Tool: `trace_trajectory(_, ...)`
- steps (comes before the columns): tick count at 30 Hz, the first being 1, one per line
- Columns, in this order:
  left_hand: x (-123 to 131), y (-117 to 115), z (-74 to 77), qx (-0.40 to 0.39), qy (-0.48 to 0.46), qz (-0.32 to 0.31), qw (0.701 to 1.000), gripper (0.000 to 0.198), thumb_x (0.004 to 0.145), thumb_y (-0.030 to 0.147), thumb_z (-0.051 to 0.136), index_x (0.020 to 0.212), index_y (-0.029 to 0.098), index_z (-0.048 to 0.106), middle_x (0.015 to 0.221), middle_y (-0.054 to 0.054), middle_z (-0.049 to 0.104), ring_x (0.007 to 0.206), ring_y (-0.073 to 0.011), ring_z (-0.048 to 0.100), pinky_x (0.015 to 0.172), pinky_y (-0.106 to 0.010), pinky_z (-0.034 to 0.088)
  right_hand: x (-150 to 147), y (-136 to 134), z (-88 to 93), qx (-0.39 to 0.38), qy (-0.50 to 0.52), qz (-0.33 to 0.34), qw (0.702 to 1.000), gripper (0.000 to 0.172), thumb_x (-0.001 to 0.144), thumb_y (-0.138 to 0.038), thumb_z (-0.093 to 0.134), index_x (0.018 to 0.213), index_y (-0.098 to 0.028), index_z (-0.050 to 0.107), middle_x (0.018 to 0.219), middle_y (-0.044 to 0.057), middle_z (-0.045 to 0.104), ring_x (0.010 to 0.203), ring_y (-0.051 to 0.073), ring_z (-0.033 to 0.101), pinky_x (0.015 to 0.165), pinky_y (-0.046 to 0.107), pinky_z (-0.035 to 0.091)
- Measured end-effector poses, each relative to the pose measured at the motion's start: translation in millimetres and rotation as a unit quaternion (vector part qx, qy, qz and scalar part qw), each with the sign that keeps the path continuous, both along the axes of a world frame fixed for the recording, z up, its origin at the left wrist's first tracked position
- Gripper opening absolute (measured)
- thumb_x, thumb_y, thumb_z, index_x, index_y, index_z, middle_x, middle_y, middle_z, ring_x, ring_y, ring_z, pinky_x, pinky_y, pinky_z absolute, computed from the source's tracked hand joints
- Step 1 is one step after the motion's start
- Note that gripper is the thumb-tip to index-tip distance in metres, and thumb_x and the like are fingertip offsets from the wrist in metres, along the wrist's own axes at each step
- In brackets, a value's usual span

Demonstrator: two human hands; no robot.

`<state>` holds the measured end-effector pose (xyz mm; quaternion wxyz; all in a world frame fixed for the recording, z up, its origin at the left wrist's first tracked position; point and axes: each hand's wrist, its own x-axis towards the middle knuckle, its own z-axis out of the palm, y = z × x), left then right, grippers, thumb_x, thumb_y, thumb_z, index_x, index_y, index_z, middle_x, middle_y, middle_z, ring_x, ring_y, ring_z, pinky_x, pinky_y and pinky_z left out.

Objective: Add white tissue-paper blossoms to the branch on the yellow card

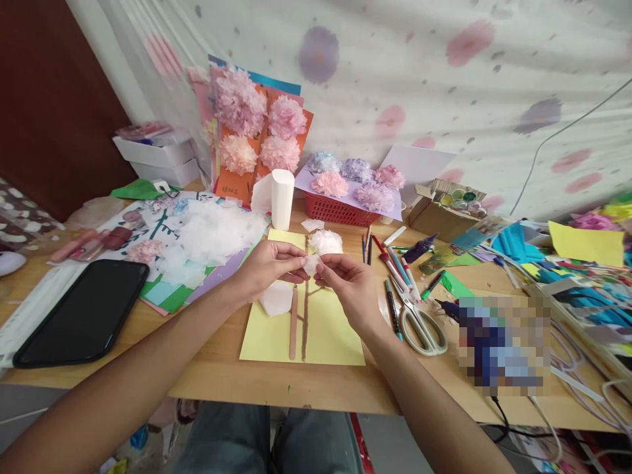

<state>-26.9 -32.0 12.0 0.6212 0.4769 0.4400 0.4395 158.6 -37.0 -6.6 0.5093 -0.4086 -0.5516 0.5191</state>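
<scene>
Between my two hands, a small white tissue-paper piece (311, 264) is pinched above a yellow sheet (330, 336). My left hand (270, 268) grips it from the left with closed fingertips, and my right hand (348, 280) has it from the right between thumb and forefinger. On the sheet is a drawn brown trunk (305, 329) with branches. A white fluffy paper flower (326, 241) lies at its top, just behind my fingers. Beside the trunk rests a flat wooden stick (293, 322). Under my left hand lies a white tissue sheet (276, 299).
Scissors (423, 327), pens (394, 309) and a partly blurred tool with a cord (498, 342) lie to the right. A black phone (83, 313) and a white fluffy paper pile (217, 227) are left. Behind stand a white roll (282, 201) and a red basket (340, 209).
</scene>
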Motion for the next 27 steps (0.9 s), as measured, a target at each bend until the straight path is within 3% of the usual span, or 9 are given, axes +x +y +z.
trace_trajectory(10,1.6,-2.0,3.3,-0.010,-0.037,-0.002,0.999,0.026,0.069,0.027,0.083,0.089,0.013,0.072,0.078,-0.006,0.077,0.074,-0.0174,0.073,0.082,-0.036,0.062,2.9,1.2,-2.8,0.037,0.003,0.021,0.999,0.010,0.081,-0.025,0.071,0.085,-0.024,0.080,0.086,0.002,0.075,0.073,0.015,0.070,0.074,0.031,0.060)
trace_trajectory(20,1.0,-1.7,2.2,0.011,-0.040,-0.001,0.999,0.013,0.070,0.022,0.077,0.080,0.014,0.075,0.078,-0.004,0.075,0.074,-0.0162,0.071,0.082,-0.034,0.062,4.3,-0.9,-1.3,0.172,-0.093,0.023,0.980,0.020,0.085,-0.014,0.063,0.086,-0.025,0.079,0.090,0.004,0.069,0.084,0.016,0.066,0.071,0.028,0.056)
trace_trajectory(27,0.0,-1.5,4.0,0.006,-0.041,-0.011,0.999,0.021,0.074,0.032,0.078,0.083,0.014,0.072,0.079,-0.004,0.075,0.074,-0.0164,0.071,0.078,-0.034,0.060,3.1,-0.7,-4.2,0.154,-0.083,0.027,0.984,0.019,0.085,-0.016,0.064,0.088,-0.026,0.079,0.090,0.004,0.070,0.082,0.016,0.066,0.070,0.028,0.057)
